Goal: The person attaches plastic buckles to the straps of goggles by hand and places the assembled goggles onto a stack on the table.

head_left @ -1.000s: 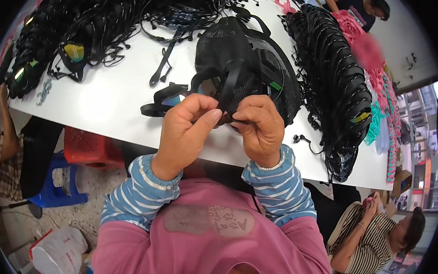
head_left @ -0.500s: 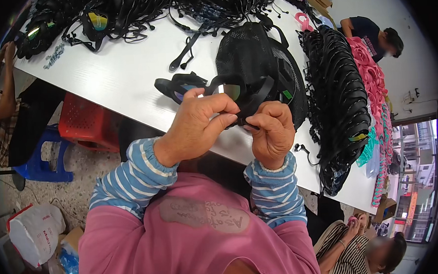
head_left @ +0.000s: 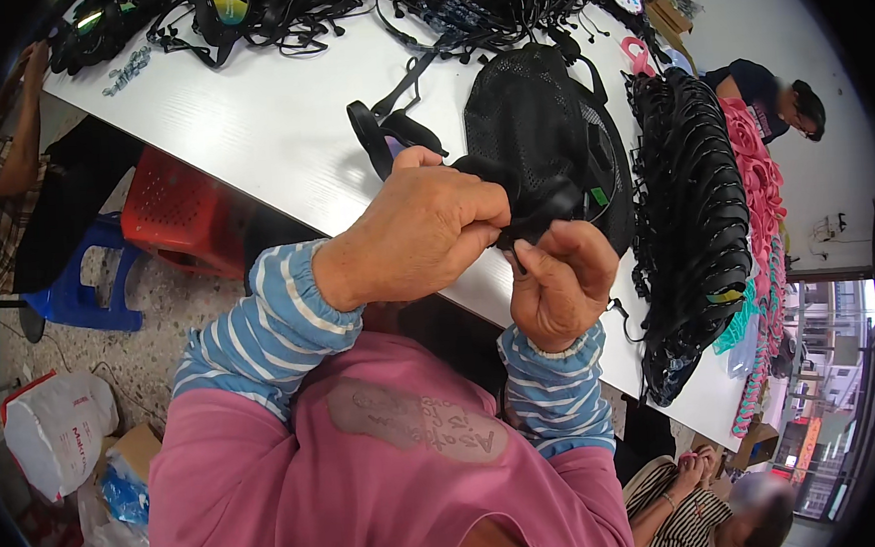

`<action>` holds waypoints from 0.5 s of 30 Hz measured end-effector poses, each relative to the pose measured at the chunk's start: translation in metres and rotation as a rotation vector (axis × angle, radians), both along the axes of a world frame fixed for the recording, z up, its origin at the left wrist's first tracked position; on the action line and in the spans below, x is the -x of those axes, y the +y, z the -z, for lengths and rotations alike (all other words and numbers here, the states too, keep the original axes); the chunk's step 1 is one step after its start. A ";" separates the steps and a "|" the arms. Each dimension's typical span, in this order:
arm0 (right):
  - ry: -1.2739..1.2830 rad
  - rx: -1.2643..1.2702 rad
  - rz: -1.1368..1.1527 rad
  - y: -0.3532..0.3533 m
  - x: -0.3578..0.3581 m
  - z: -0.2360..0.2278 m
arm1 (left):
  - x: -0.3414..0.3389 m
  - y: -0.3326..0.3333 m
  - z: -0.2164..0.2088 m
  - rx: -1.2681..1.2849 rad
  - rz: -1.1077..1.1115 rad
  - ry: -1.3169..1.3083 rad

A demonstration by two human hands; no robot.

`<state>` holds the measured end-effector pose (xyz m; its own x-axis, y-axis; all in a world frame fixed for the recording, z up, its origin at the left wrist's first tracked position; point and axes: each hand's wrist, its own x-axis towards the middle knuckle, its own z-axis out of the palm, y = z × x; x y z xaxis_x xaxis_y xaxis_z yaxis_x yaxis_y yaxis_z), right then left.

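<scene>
Above the table's near edge, my left hand [head_left: 410, 225] is closed on a pair of black swimming goggles [head_left: 395, 134] with a purplish lens, thumb and forefinger pinching by the strap end. Just to its right, my right hand [head_left: 561, 284] pinches a thin black strap [head_left: 519, 248] between thumb and forefinger, its other fingers curled loosely. The exact join between strap and goggles is hidden by my fingers. Right behind both hands lies a black mesh bag [head_left: 517, 103] with a small green tag.
Many black goggles [head_left: 690, 218] are stacked in a long row at right, beside pink ones [head_left: 748, 154]. More goggles [head_left: 281, 12] line the table's [head_left: 248, 125] far side. A red stool [head_left: 178, 214] and blue stool [head_left: 87, 280] stand at left. Other people sit around.
The goggles have tilted, their left end rising and one lens turning out of sight. My right hand's fingers have spread somewhat, with the thin strap showing at its pinch. The whole view has shifted slightly.
</scene>
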<state>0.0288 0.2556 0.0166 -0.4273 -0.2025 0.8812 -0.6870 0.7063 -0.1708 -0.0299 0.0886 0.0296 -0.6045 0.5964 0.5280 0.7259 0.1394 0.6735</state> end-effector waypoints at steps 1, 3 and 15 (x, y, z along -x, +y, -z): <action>-0.023 0.018 -0.040 -0.001 0.001 0.000 | -0.001 0.000 0.000 0.000 -0.002 0.000; -0.079 -0.058 -0.063 -0.002 0.002 -0.006 | -0.001 -0.001 -0.001 -0.010 -0.026 0.038; -0.277 0.162 -0.178 0.021 0.000 -0.016 | -0.008 0.022 0.013 -0.239 0.005 -0.077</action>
<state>0.0291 0.2763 0.0326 -0.6249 -0.1623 0.7636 -0.7087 0.5283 -0.4676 -0.0220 0.1110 0.0164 -0.6458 0.4633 0.6069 0.6712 -0.0346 0.7405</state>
